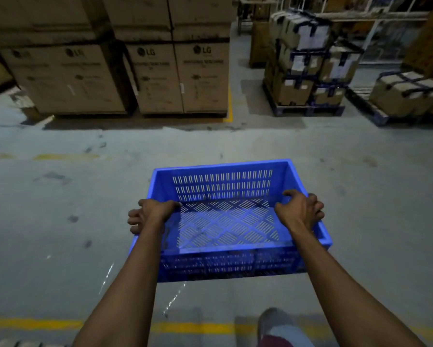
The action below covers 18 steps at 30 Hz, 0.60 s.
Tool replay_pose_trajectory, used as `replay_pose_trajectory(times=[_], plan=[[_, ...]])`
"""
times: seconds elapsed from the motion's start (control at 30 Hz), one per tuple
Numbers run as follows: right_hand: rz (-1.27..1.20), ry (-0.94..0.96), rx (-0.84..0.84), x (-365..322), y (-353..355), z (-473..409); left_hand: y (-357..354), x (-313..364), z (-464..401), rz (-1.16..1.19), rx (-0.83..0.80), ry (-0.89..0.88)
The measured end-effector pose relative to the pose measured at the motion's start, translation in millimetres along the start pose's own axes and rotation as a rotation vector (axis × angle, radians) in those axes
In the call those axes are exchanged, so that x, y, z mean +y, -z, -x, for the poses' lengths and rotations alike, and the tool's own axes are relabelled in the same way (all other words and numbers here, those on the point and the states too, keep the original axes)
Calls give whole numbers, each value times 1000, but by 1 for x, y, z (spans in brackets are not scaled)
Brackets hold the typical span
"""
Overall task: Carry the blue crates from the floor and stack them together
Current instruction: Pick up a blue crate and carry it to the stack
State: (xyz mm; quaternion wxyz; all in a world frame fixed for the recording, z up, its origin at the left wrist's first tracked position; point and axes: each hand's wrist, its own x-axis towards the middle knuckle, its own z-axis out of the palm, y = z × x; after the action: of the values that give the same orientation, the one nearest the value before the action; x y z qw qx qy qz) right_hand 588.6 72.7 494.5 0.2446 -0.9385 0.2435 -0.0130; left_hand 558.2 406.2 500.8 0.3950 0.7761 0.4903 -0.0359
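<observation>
A blue plastic crate (223, 186) with slotted walls and a perforated floor hangs in front of me above the concrete floor, empty inside. My left hand (150, 212) grips its left rim, thumb inside and fingers curled round the outside. My right hand (301, 209) grips the right rim the same way. Both forearms reach forward from the bottom of the view. No other blue crate is in sight.
Large brown LG cartons (115, 78) stand stacked at the back left. Pallets of strapped boxes (308, 71) sit at the back right, more at the far right (405, 93). Yellow floor lines (65, 157) cross the grey concrete. My shoe (275, 324) shows at the bottom.
</observation>
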Motion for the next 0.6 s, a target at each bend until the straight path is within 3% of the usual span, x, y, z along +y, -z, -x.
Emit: replay_pose_trajectory(times=[0.2,0.6], plan=[[-35,93,-68,-90,-58,-123,-19,83,-103,91,29,-21],[-33,224,-197,-304,-138,-373,-59,279,-286,176,148,106]])
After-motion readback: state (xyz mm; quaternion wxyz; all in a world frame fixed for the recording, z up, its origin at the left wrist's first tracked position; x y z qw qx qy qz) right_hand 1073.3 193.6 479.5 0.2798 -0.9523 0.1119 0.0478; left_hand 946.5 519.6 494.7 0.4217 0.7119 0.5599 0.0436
